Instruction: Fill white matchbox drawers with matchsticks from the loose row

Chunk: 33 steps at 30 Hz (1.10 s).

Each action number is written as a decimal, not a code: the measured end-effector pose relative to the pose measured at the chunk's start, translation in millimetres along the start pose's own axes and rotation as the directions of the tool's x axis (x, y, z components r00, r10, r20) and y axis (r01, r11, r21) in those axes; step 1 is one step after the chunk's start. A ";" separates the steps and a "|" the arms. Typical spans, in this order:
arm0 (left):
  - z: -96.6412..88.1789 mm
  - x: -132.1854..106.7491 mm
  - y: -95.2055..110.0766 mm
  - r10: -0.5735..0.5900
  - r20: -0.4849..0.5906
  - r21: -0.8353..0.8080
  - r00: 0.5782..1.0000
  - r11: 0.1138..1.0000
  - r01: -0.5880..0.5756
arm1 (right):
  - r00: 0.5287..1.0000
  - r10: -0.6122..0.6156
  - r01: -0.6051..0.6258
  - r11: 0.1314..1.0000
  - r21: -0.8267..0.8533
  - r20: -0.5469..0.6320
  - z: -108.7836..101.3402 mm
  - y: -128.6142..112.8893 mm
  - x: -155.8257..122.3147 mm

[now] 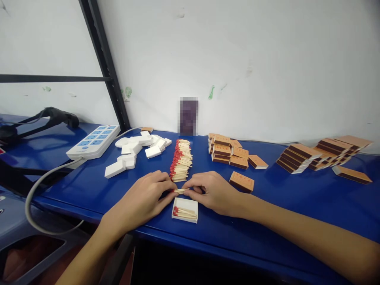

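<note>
My left hand [145, 198] and my right hand [212, 192] meet at the front of the blue table [297, 194], both pinching a small bundle of red-tipped matches [179, 190] held level between them. Just below the bundle lies an open white matchbox tray [184, 209] with a few matches in it. Behind the hands a long pile of loose matches [181, 160] runs away from me. One closed orange matchbox [241, 181] lies right beside my right hand.
Empty white trays [135, 152] are heaped at the left, next to a white and blue power strip [93, 141] with a grey cable [38, 190]. Orange matchbox sleeves [228, 152] are stacked in the middle, more stacks [323, 152] at the right. A black frame post [103, 59] leans against the wall.
</note>
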<state>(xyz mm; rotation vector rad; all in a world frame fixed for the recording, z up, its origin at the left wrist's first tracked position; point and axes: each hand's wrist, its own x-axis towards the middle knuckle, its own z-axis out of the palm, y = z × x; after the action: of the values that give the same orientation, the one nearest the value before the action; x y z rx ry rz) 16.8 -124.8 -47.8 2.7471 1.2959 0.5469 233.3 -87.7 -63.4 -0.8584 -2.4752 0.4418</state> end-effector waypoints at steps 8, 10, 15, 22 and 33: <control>-0.6 4.1 1.3 0.006 0.047 0.034 0.999 0.999 -0.008 | 0.999 -0.014 0.016 0.996 -0.086 0.029 -1.2 -1.5 1.6; -0.3 4.9 1.3 0.002 0.045 0.021 0.999 1.000 -0.002 | 1.000 -0.002 0.004 0.995 -0.096 0.028 -1.1 -1.5 1.8; 1.1 4.9 1.0 -0.005 0.043 -0.004 0.999 1.000 0.005 | 1.000 -0.005 0.007 0.996 -0.087 0.021 -0.2 -0.8 1.2; 0.3 4.0 2.6 -0.017 0.063 -0.018 0.998 1.000 0.018 | 1.000 -0.013 0.014 0.997 -0.081 0.021 -0.9 -0.3 0.6; 0.7 4.0 1.6 -0.041 0.102 -0.063 0.994 0.997 0.047 | 0.999 0.000 0.003 0.997 -0.072 0.044 -2.0 -0.1 2.0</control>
<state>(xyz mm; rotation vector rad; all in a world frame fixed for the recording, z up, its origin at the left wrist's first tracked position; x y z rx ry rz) 20.5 -122.7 -47.0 2.6496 1.2888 0.4338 232.9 -86.2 -61.0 -0.8844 -2.5454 0.3763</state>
